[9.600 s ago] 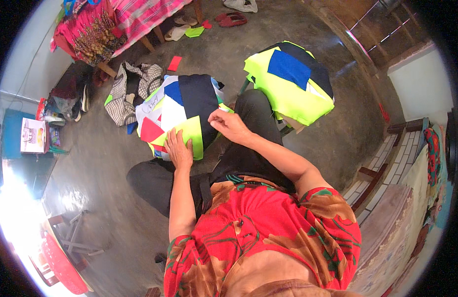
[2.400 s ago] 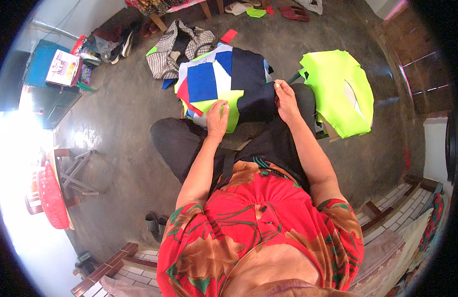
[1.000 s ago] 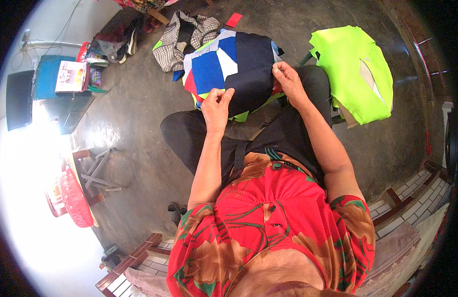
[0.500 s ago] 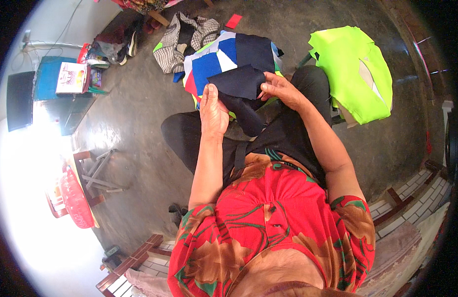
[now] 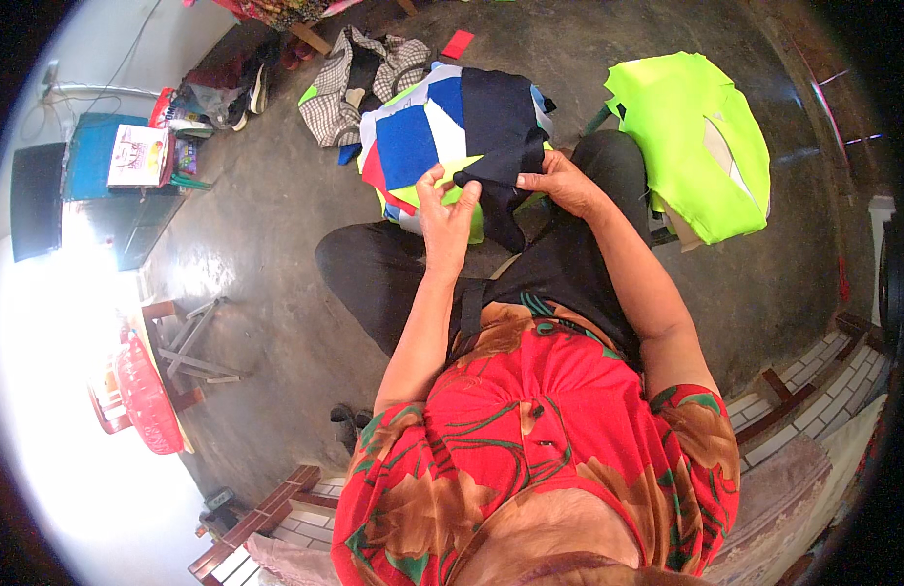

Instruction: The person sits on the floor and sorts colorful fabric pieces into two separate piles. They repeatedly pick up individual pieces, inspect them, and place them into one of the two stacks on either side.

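A dark navy cloth piece [image 5: 506,164] hangs over the front of a pile of cut cloth at my knees. My right hand [image 5: 566,186] is closed on its right part, thumb on top and fingers partly hidden behind. My left hand [image 5: 446,217] is at the cloth's left corner, thumb and forefinger apart with the corner between them. Under and beyond my hands lies the pile, with a blue patch [image 5: 407,146] and white, red and yellow-green pieces. Its lower edge reaches my dark trousers [image 5: 369,278].
Neon yellow-green cloth [image 5: 691,137] covers a low support to the right. A checked cloth [image 5: 336,105] lies behind the pile, near a small red piece [image 5: 458,44]. At left are a teal cabinet [image 5: 98,156], a folding stand [image 5: 193,342] and a red rounded object [image 5: 146,396].
My left hand has shifted right and spread its thumb and forefinger. The dark cloth's left end has drawn rightward, uncovering yellow-green cloth. My right hand stays near the same spot.
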